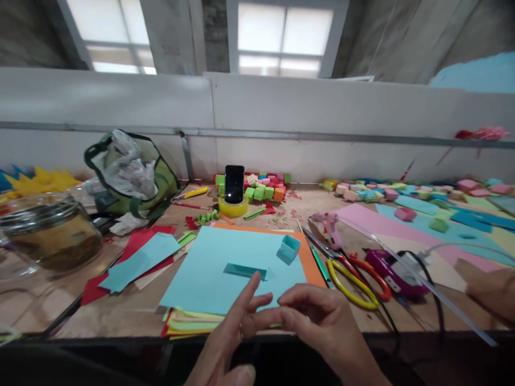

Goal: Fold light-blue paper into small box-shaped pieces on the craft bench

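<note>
My left hand [237,332] is in front of the paper stack, its index finger stretched out and a ring on another finger; it holds nothing I can see. My right hand [322,321] is curled, thumb and fingers drawn together at the tip of a left-hand finger. Anything inside that pinch is hidden. Just beyond the fingertips, a folded light-blue paper strip [245,271] lies on a light-blue sheet [201,279]. A small open light-blue paper cube [289,247] rests on the same sheet, towards its upper right.
Right of the sheet are yellow-handled scissors [354,287], a pink glue gun [332,230] and a purple power block [396,273] with cables. Behind stand a phone [234,184] on a tape roll [233,207] and several paper cubes [261,192]. At left are a glass jar [52,236] and a bag [161,182]. Another person's hand [493,295] shows at right.
</note>
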The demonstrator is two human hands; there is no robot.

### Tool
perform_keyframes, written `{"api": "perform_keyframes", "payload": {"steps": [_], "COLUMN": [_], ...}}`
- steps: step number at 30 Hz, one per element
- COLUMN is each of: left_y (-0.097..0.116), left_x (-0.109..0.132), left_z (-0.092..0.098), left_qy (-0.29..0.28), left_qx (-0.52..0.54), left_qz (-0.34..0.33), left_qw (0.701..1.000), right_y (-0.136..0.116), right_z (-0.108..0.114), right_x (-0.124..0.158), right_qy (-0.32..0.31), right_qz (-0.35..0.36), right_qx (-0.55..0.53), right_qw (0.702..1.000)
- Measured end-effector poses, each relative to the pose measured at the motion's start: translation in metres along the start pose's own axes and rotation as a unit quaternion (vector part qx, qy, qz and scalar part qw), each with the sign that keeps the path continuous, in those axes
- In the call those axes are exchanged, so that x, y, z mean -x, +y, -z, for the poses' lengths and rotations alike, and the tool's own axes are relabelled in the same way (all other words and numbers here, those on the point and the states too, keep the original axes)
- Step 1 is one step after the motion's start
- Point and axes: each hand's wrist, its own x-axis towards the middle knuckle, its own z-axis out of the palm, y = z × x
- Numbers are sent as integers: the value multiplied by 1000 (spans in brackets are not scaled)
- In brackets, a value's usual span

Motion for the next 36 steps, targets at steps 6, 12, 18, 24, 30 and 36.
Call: {"api": "perform_keyframes", "payload": {"steps": [6,12,18,24,30,36], "left_y": [2,9,10,12,4,10], "left_x": [1,5,6,7,3,3], "left_z": [0,-1,0,0,1,-8], "left_qy": [-24,-7,-24,-5,2,22], "left_qx": [16,-18,7,8,97,243], "left_qz": [-5,36,15,37,-26,-19], "left_qw": [1000,999,1000,999,995,970], "right_y": [3,2,3,-1,-1,0], "right_z": [0,-2,-4,-8,-8,-13], "right_x": [2,5,2,2,0,-3], "right_qy": [-31,4,-20,-4,-36,-44], "right_qz": [-7,-4,-26,-30,3,-22], "right_qx": [-74,-3,-75,-58,-90,-128], "right_qw": [997,1000,997,998,995,991]}}
